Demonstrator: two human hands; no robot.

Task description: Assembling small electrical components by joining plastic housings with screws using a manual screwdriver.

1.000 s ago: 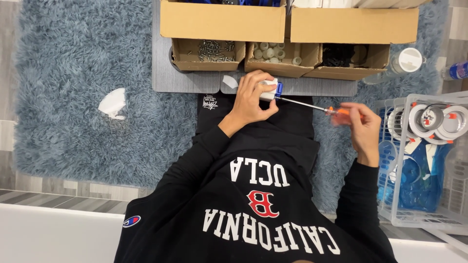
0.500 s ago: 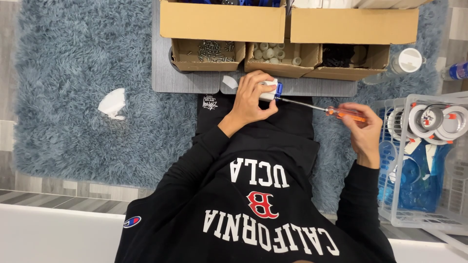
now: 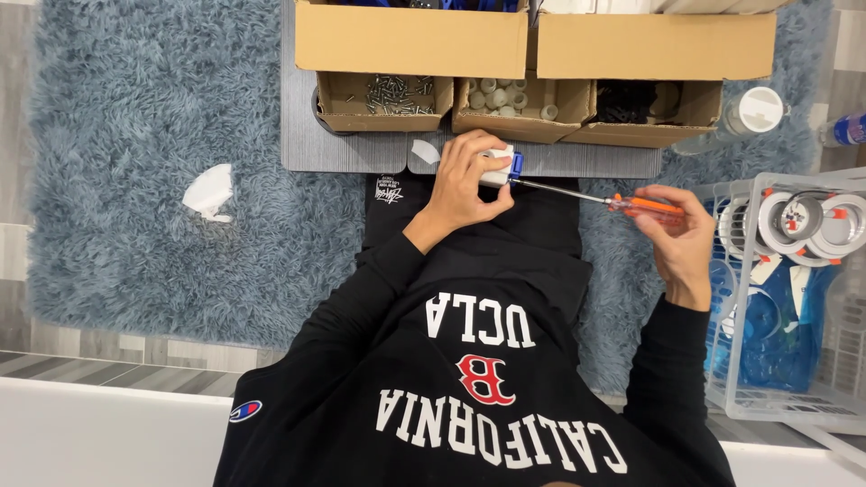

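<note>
Two large cardboard boxes (image 3: 410,41) and three small open cardboard trays (image 3: 383,101) are counted along the grey board. One screwdriver (image 3: 622,203), one wire basket (image 3: 785,298), one white-capped bottle (image 3: 744,113) and two hands (image 3: 465,180) are seen.

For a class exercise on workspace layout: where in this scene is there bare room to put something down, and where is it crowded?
Free: the rug around the white scrap, and the grey board left of the left hand. Crowded: the small boxes above, and the wire basket beside the right hand.
</note>
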